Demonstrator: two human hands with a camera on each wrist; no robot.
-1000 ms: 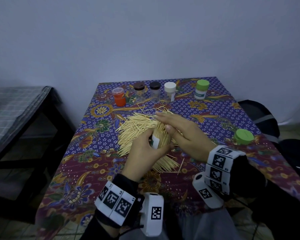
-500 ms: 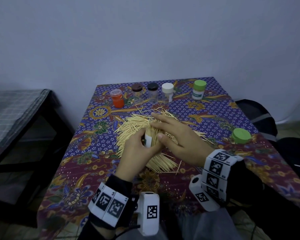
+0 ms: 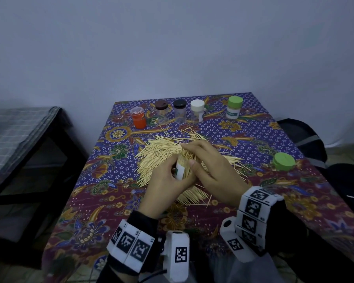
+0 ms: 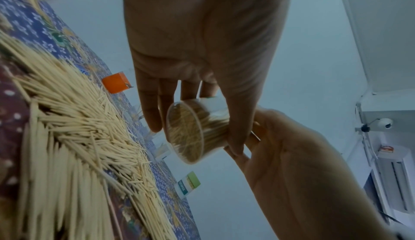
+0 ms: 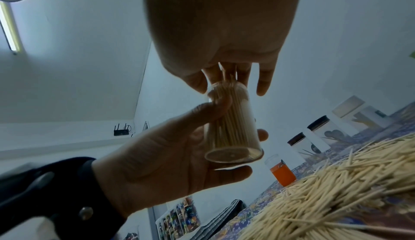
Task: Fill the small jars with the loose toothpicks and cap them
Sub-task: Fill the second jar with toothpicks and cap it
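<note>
Five capped small jars line far edge of floral batik tablecloth, pale wall behind. Loose toothpick heap mid-table. Left hand grips clear toothpick-filled jar above heap; right hand fingers rest extended on its mouth.

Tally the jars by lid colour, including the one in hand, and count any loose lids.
Orange jar with clear lid: 1
Brown-lidded jar: 1
Black-lidded jar: 1
White-lidded jar: 1
Green-lidded jar: 1
Uncapped jar in the left hand: 1
Loose green lid: 1
Total: 6 jars, 1 loose lid
</note>
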